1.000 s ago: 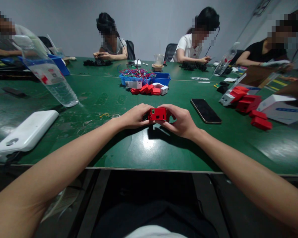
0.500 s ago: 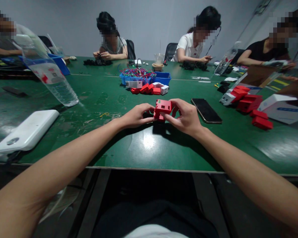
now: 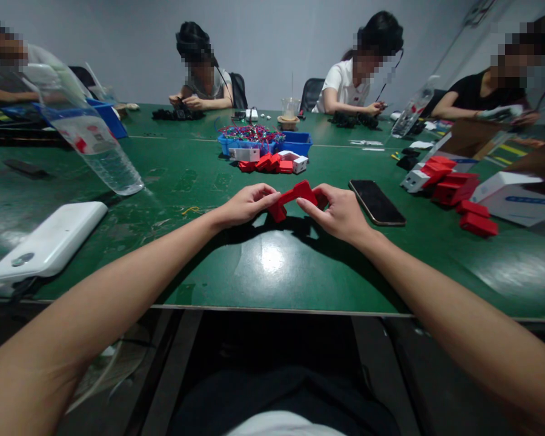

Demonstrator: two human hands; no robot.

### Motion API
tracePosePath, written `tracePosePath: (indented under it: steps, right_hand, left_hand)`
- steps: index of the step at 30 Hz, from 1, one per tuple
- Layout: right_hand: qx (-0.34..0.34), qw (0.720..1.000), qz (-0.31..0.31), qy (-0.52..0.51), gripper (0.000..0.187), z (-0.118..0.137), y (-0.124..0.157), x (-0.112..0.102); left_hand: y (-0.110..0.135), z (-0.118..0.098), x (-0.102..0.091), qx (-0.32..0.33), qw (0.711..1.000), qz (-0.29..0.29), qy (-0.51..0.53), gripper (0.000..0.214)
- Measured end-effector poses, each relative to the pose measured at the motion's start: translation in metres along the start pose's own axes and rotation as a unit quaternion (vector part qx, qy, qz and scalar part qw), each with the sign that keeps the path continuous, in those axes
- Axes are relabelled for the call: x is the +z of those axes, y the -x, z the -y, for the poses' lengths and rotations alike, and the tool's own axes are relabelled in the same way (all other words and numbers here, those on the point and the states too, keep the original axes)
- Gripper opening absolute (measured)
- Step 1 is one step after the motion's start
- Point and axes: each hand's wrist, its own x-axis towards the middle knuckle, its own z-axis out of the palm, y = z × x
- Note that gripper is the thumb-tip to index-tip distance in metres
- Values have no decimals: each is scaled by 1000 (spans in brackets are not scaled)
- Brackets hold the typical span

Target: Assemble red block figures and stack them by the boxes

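A red plastic housing [image 3: 303,192] is held just above the green table, between my two hands. My left hand [image 3: 246,204] pinches its left end between thumb and fingers. On the opposite end, my right hand [image 3: 338,212] grips it, thumb in front and fingers behind. The piece lies tilted, with a smooth face and a notch toward me; parts of it are covered by my fingers. Beyond my hands sits a row of red housings [image 3: 269,162], with a white housing [image 3: 293,160] at its right. A black phone [image 3: 376,203] rests right of my right hand.
Blue bins [image 3: 296,143], one heaped with coloured wires [image 3: 254,134], stand mid-table. More red housings [image 3: 455,189] and white boxes [image 3: 518,197] lie at right. A plastic bottle [image 3: 100,148] and white power bank [image 3: 49,239] are left. Several people sit around the table.
The red housing has been turned over: its face with the cutouts and small green part no longer shows, and a smooth notched side does. My hands shifted slightly; both still hold it.
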Motion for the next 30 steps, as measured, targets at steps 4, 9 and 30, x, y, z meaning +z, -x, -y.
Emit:
tracePosePath:
  steps: [4, 9, 30]
  right_hand:
    - [70, 991, 60, -94, 45, -4, 0, 8]
    - [86, 961, 134, -224, 67, -10, 1, 12]
    - [10, 978, 128, -167, 50, -16, -1, 12]
  left_hand:
    - [0, -2, 1, 8, 999, -27, -37, 48]
    - [3, -6, 1, 43, 991, -3, -129, 42]
    - [12, -9, -1, 88, 951, 57, -291, 65]
